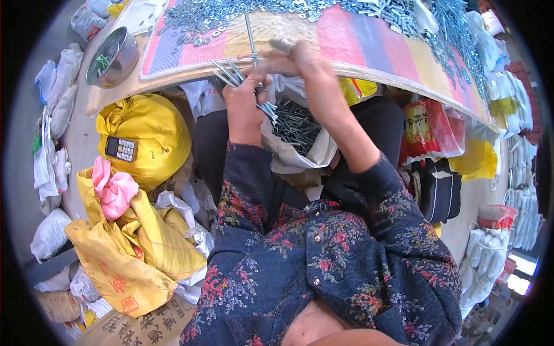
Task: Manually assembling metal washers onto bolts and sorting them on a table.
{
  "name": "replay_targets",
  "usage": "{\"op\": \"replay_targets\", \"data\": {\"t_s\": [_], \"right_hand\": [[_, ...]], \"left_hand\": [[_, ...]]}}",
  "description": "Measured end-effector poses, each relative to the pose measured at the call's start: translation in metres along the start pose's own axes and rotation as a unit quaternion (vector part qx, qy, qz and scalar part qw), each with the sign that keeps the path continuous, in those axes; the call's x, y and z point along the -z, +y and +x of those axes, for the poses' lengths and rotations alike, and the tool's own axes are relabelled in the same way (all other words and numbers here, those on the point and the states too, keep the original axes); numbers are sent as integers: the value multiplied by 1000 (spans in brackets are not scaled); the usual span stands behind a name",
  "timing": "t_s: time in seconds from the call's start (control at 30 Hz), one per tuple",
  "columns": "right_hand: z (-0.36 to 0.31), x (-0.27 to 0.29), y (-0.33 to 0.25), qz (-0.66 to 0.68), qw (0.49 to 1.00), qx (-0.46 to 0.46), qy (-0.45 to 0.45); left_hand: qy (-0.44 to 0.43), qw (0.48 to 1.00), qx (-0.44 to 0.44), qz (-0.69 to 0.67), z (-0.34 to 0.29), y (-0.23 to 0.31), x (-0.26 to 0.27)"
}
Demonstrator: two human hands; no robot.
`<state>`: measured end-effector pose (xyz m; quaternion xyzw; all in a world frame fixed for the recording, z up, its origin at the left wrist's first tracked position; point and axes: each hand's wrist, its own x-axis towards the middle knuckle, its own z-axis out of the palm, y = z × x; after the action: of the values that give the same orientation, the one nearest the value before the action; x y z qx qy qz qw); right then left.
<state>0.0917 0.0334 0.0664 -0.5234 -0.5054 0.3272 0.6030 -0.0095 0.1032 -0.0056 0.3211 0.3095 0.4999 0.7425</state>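
My left hand [244,104] is closed around a bunch of long silvery bolts [228,74], whose ends stick out on both sides of the fist. One long bolt [249,33] stands upright above that hand, with a washer-like piece near its lower end. My right hand [311,64] is beside it at the table edge, smeared by motion, so whether its fingers grip anything is unclear. A pale wrapping shows on one of its fingers. Below both hands, between my knees, an opened white sack [321,158] holds many similar bolts [295,128].
Washers [199,23] and piles of metal sleeves [392,14] and bolts [447,29] lie on the striped mat [369,52]. A metal bowl [124,63] sits at the table's left. Below are a yellow bundle [156,124] with a phone [121,149], and a red bag [418,130].
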Motion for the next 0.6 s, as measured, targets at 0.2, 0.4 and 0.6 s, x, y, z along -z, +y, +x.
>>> {"op": "replay_targets", "data": {"t_s": [0.2, 0.4, 0.6], "right_hand": [[8, 14, 11, 40, 995, -23, 89], [-12, 6, -12, 117, 992, -12, 52], [-8, 18, 32, 48, 995, -86, -18]], "left_hand": [[-90, 994, 48, -45, -12, 5, -6], [-54, 993, 72, -82, -4, 9, 11], [-140, 979, 32, 148, -32, 10, -5]]}}
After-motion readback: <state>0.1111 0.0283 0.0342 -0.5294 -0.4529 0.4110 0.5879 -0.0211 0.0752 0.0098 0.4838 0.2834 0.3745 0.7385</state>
